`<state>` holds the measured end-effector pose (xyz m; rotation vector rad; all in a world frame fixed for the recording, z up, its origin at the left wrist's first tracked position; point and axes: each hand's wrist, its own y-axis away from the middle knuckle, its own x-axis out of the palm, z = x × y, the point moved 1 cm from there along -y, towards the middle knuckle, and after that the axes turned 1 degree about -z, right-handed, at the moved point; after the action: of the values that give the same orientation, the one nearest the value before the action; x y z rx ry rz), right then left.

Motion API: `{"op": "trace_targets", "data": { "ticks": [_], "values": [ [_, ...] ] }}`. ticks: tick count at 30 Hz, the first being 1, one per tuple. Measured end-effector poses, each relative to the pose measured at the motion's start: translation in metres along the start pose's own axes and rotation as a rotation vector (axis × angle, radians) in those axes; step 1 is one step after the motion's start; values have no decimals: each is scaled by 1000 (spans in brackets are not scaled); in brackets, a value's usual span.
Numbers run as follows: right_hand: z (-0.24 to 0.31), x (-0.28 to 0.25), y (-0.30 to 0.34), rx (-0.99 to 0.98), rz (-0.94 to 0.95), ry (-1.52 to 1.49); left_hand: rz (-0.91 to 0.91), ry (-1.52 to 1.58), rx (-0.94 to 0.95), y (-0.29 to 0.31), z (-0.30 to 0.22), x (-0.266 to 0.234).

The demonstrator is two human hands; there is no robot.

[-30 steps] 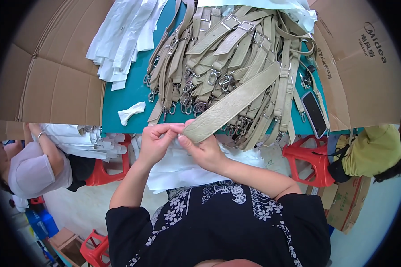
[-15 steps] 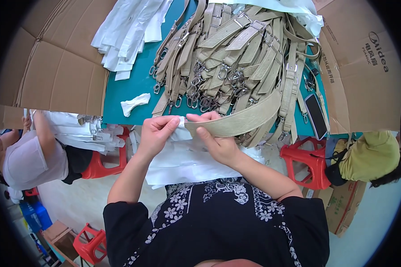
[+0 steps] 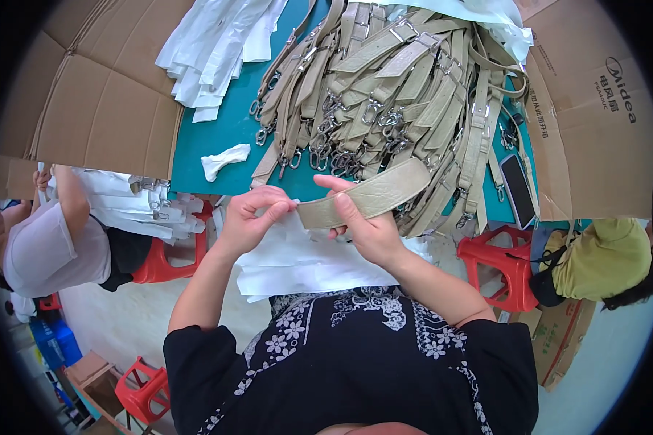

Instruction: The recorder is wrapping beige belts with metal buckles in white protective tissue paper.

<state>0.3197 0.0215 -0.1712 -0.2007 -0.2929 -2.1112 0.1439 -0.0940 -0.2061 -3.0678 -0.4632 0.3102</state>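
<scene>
Just past the table's near edge, my right hand point(image 3: 370, 230) grips a wide khaki strap point(image 3: 403, 185), its thumb lying over the strap and the fingers behind it. The strap's rounded far end curves up to the right, towards the pile. At its left end my left hand point(image 3: 250, 223) pinches the edge of a thin white sleeve point(image 3: 286, 233), close against the strap. How far the strap goes into the sleeve is hidden. More flat white sleeves point(image 3: 312, 274) lie across my lap. Ahead, a large heap of khaki straps point(image 3: 413, 94) with metal clips and buckles covers the table.
White sleeves point(image 3: 214, 54) are stacked at the table's back left, near a crumpled white scrap point(image 3: 225, 161). A phone point(image 3: 516, 190) lies at the right edge. Cardboard boxes point(image 3: 109, 109) point(image 3: 580, 130) flank the table. People sit on red stools point(image 3: 497, 264) at both sides.
My right hand has shifted slightly right along the strap, and the strap's far end has moved left and down, away from the heap. My left hand still pinches the white sleeve.
</scene>
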Motion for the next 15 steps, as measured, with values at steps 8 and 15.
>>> {"op": "trace_targets", "data": {
  "ticks": [8,15],
  "values": [
    [20,-10,2,-20,70,101,138,-109,-50,-10,-4,-2],
    [60,-31,21,-234,-163,116,274,82,-232,-18,-5,-21]
  ]
}}
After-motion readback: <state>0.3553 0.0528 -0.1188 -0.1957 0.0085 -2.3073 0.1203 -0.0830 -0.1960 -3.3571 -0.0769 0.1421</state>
